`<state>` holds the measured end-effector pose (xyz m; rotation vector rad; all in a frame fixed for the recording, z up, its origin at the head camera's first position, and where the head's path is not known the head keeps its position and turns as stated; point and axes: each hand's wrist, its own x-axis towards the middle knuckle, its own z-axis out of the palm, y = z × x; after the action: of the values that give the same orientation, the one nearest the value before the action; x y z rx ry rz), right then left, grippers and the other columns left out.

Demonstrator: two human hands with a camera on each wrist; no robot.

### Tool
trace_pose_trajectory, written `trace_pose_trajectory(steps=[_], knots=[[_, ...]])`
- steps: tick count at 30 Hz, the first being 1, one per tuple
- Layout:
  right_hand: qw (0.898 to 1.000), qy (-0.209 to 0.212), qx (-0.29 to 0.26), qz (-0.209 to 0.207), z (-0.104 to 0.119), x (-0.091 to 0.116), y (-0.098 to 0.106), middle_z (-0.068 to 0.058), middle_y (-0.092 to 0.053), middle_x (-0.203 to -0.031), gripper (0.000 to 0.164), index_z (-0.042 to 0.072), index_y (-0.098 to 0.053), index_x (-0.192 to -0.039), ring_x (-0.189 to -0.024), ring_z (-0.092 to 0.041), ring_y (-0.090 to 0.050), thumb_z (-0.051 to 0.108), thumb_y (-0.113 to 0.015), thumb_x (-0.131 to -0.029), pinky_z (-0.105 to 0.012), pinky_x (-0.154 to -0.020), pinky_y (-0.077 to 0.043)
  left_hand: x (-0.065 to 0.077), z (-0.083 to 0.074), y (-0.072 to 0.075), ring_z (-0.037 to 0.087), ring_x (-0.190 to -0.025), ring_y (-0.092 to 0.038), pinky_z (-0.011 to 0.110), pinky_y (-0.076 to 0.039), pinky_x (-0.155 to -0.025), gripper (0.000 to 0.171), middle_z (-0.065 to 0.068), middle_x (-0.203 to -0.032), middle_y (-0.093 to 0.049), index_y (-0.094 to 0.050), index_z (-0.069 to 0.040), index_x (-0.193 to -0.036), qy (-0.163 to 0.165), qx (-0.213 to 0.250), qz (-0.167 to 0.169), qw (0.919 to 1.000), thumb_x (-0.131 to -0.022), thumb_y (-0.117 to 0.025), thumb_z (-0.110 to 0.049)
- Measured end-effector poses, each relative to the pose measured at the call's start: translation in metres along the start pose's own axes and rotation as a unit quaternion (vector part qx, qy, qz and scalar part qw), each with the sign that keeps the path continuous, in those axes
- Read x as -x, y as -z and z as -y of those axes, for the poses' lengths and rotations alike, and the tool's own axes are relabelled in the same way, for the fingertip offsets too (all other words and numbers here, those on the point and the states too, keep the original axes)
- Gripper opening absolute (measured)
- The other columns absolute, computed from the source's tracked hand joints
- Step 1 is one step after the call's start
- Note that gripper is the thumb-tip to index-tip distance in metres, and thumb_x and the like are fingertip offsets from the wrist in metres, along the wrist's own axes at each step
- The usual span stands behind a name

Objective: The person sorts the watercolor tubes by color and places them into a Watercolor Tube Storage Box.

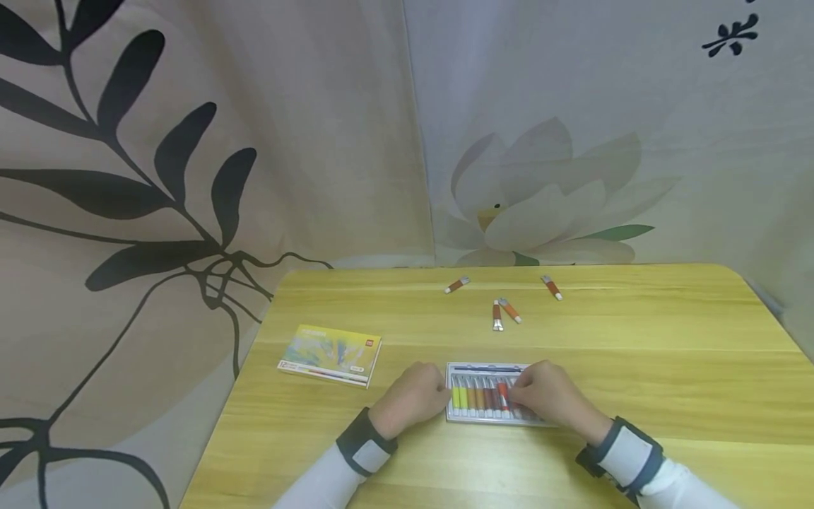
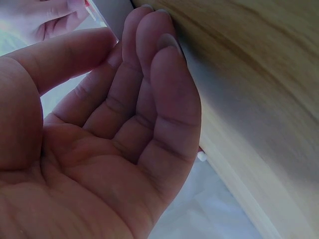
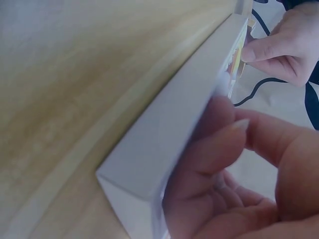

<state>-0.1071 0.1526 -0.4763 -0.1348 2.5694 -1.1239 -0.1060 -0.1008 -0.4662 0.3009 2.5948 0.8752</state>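
Note:
A white tray with a row of paint tubes in yellow, ochre, brown and red lies on the table. My left hand holds its left end, thumb at the corner and fingers bent along the side. Over the tray's right part, my right hand has curled fingers and pinches at a red paint tube, which sits a little above its neighbours. That hand hides the right-hand slots. Close by in the right wrist view is the tray's white side wall. A thin dark brush lies along the tray's back.
Loose paint tubes lie farther back: a brown one and an orange one side by side, another to the left and another to the right. A yellow printed box lies at left. Patterned curtains hang behind the table.

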Motion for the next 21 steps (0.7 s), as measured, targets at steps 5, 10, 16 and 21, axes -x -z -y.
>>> trace_pose_trajectory(steps=[5,10,16,21], knots=[[1.000,-0.010,0.000,0.003,0.0008,-0.0004,-0.0004,-0.002,-0.060,-0.056,0.023,0.012,-0.072,-0.067,-0.049,-0.011,-0.049,0.014,-0.079,-0.089,-0.021,-0.046,-0.035,0.0010,-0.0011,0.0016,0.005,-0.040,-0.033,0.019,-0.025,-0.037,0.048,-0.011,-0.045,-0.034,-0.045,-0.017,-0.053,-0.004,-0.001,-0.001,1.0000,-0.097,-0.064,-0.011],[1.000,-0.008,0.002,0.008,0.0001,0.0018,0.0005,-0.002,-0.061,-0.058,0.021,0.012,-0.071,-0.071,-0.051,-0.013,-0.051,0.016,-0.080,-0.089,-0.023,-0.047,-0.039,0.0006,-0.0011,0.0018,0.005,-0.040,-0.033,0.019,-0.025,-0.037,0.049,-0.012,-0.045,-0.033,-0.044,-0.017,-0.053,-0.008,-0.002,-0.004,1.0000,-0.097,-0.064,-0.011],[1.000,0.015,0.017,0.017,-0.0029,0.0036,0.0022,0.000,-0.059,-0.059,0.023,0.012,-0.068,-0.070,-0.052,-0.013,-0.051,0.015,-0.080,-0.089,-0.023,-0.048,-0.038,0.0006,-0.0007,0.0019,0.005,-0.040,-0.032,0.019,-0.025,-0.037,0.050,-0.012,-0.045,-0.032,-0.042,-0.018,-0.052,-0.008,0.000,-0.005,1.0000,-0.096,-0.065,-0.010],[0.999,0.019,0.025,0.022,-0.0035,0.0048,0.0033,0.000,-0.058,-0.058,0.024,0.012,-0.067,-0.068,-0.052,-0.013,-0.050,0.013,-0.081,-0.088,-0.022,-0.048,-0.038,0.0006,-0.0004,0.0020,0.005,-0.041,-0.032,0.020,-0.025,-0.037,0.049,-0.012,-0.045,-0.032,-0.042,-0.018,-0.053,-0.005,0.007,-0.002,1.0000,-0.096,-0.065,-0.010]])
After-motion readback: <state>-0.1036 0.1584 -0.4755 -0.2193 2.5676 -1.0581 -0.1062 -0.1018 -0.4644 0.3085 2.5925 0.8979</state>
